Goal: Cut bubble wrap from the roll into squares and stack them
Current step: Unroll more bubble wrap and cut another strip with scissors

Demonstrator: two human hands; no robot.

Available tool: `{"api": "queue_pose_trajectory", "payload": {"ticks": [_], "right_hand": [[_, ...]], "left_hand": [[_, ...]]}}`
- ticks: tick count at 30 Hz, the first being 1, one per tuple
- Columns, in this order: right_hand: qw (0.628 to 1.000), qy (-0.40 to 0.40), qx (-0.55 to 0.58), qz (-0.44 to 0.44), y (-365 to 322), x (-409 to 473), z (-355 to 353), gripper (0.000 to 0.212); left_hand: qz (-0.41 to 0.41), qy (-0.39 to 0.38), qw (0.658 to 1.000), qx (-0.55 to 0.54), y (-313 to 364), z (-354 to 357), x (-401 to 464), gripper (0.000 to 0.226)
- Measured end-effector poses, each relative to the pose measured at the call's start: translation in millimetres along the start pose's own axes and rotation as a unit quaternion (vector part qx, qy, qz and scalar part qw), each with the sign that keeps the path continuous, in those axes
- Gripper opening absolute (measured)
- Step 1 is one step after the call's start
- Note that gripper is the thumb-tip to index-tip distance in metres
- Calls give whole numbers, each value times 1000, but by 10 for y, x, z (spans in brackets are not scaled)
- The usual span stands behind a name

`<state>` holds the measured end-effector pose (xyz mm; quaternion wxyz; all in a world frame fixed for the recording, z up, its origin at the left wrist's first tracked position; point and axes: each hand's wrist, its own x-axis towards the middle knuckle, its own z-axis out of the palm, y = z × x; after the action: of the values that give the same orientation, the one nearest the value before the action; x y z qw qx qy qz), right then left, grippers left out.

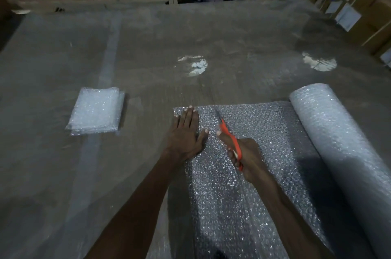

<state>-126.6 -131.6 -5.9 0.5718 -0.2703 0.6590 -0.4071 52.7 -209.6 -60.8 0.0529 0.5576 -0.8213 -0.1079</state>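
Clear plastic film covers the counter (148, 51), w/ a small stack of cut squares (96, 110) lying far left, well apart from the work. Moving right, the left hand (185, 131) is open, palm down, fingers spread flat on the free end of the unrolled bubble wrap sheet (249, 123), pinning it near its left edge. Just beside it, the right hand (247, 157) is closed round orange-handled scissors (229, 142), blades pointing away from the person toward the sheet's far edge; can't tell if blades are apart or together. Far right, the roll (330, 131) lies on the sheet's uncut end, touching it. Step in hand, prob: cutting a strip off the sheet's end, cut running front to back and approx most of the way across. Next move likely needs the left hand to keep the wrap taut while scissors finish to the far edge, then the freed piece goes over to the stack at left.
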Motion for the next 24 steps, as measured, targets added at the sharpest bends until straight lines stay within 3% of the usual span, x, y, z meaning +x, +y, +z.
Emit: {"api": "queue_pose_trajectory", "payload": {"ticks": [24], "right_hand": [[1000, -5, -17, -1, -113, 158, 72, 41]], "left_hand": [[-9, -8, 1000, 1, 12, -15, -10, 80]]}}
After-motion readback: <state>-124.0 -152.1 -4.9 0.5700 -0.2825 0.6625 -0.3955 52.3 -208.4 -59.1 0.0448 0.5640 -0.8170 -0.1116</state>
